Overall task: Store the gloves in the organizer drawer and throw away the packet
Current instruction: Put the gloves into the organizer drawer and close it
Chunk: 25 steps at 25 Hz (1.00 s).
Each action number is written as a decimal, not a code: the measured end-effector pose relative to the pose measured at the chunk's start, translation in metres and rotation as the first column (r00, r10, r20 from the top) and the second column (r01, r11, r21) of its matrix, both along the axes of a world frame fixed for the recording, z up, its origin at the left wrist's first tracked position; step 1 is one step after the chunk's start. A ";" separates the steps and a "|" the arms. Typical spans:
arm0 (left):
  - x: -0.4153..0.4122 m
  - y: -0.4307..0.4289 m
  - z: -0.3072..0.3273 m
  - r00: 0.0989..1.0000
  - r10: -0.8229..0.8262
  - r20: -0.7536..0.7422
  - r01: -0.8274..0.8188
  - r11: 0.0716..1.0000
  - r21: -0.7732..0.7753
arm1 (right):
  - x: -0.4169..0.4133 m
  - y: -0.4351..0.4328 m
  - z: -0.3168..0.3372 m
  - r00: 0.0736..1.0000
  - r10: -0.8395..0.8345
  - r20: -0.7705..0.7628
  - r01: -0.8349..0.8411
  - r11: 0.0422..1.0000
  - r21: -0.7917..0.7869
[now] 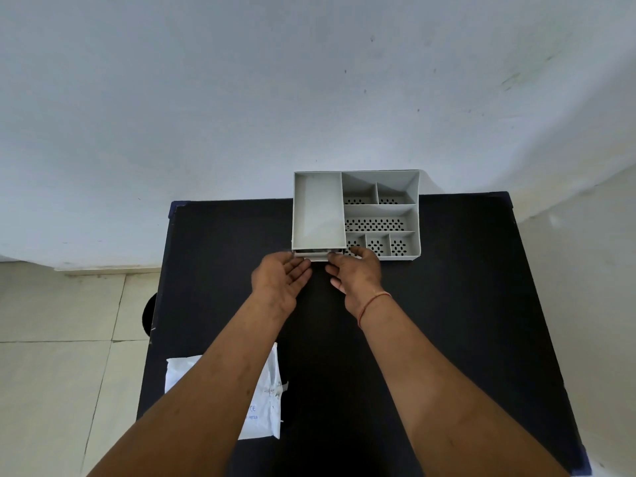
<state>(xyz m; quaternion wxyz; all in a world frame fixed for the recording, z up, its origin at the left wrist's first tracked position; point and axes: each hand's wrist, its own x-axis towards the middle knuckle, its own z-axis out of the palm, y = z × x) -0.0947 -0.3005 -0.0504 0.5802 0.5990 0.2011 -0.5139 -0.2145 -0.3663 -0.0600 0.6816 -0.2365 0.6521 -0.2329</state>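
Observation:
A grey plastic organizer (382,211) with several compartments stands at the far edge of the black table (447,304). Its small drawer (318,255) sticks out a little at the front left, and something dark shows in the gap. My left hand (280,280) rests its fingertips on the drawer's left end, palm turned inward. My right hand (356,270) touches the drawer's right end with fingers and thumb. A white packet (265,401) lies flat on the near left of the table, partly hidden under my left forearm. The gloves themselves are not clearly visible.
A pale wall rises right behind the table. Tiled floor lies to the left, with a dark round object (150,316) at the table's left edge. Bare black tabletop spreads to the right of my arms.

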 end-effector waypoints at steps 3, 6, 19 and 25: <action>0.005 -0.006 0.003 0.999 0.026 -0.044 -0.026 1.000 -0.009 | 0.004 -0.007 0.001 1.000 -0.003 0.015 0.003 1.000 0.001; 0.006 -0.007 0.005 0.995 0.060 -0.084 -0.062 0.998 -0.023 | 0.003 -0.011 -0.002 0.999 -0.010 0.032 0.010 1.000 0.013; -0.006 0.021 0.018 0.999 -0.032 -0.002 0.032 0.997 0.067 | -0.010 0.020 0.012 0.931 0.135 -0.340 -0.184 0.976 -0.116; 0.001 0.095 0.025 0.972 -0.156 0.177 0.104 0.956 0.273 | -0.002 0.091 0.039 0.799 0.468 -0.377 -0.572 0.784 -0.239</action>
